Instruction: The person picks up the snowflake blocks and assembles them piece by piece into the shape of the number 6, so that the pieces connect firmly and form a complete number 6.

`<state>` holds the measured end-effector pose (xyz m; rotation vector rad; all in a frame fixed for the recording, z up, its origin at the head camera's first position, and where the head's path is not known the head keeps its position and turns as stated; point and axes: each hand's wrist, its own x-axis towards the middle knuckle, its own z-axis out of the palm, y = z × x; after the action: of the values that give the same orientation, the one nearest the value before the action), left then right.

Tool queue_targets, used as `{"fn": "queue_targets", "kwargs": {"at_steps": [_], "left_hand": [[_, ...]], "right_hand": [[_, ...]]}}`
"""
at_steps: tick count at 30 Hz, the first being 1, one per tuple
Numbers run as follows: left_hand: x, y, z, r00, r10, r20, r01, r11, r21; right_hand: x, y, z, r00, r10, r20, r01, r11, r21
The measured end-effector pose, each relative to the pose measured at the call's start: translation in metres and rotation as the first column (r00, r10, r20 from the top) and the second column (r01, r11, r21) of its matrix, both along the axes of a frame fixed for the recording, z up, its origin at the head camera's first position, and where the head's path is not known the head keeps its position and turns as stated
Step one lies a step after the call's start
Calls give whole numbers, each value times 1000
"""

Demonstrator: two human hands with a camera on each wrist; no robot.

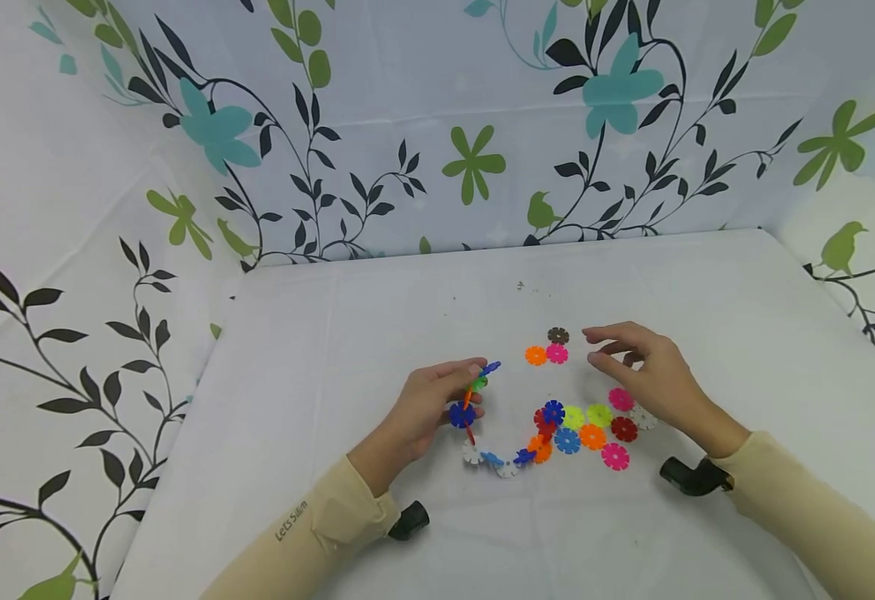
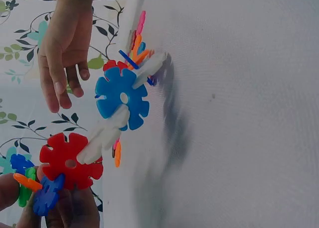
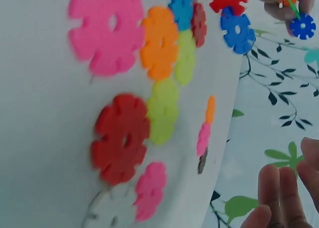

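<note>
My left hand (image 1: 426, 402) pinches one end of a curved chain of slotted plastic flower discs, by a green disc (image 1: 480, 384) and an orange disc (image 2: 27, 182). A dark blue disc (image 1: 462, 414) and a red disc (image 2: 71, 161) follow along the chain. It then bends through a white disc (image 1: 472, 453) and a light blue disc (image 2: 122, 98) toward an orange disc (image 1: 540, 449). My right hand (image 1: 651, 371) hovers above the table with fingers bent loosely and holding nothing. Below it lie a pink disc (image 1: 621, 399) and a white disc (image 1: 643, 417), partly hidden.
Discs lie flat right of the chain, among them a yellow disc (image 1: 574, 417), a light blue disc (image 1: 567, 441) and a dark red disc (image 1: 624, 429). Farther back are a brown disc (image 1: 558, 335), an orange disc (image 1: 536, 356) and a pink disc (image 1: 557, 354). A patterned cloth (image 1: 377, 108) hangs behind the white table (image 1: 347, 333).
</note>
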<state>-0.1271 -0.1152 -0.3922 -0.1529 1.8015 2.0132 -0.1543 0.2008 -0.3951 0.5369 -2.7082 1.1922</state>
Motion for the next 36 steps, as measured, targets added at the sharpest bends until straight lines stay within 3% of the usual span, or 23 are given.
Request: {"fn": "queue_targets", "kwargs": {"at_steps": [8, 17, 36], "left_hand": [[-2, -3, 3, 996, 77, -43, -76, 997, 31], [-3, -3, 3, 990, 137, -43, -135, 989, 54], [-3, -4, 4, 976, 205, -76, -186, 961, 205]], "right_hand": [[-3, 25, -10, 995, -79, 63, 82, 996, -48], [-3, 45, -18, 971, -162, 178, 171, 985, -37], [-5, 56, -20, 926, -193, 324, 200, 980, 12]]}}
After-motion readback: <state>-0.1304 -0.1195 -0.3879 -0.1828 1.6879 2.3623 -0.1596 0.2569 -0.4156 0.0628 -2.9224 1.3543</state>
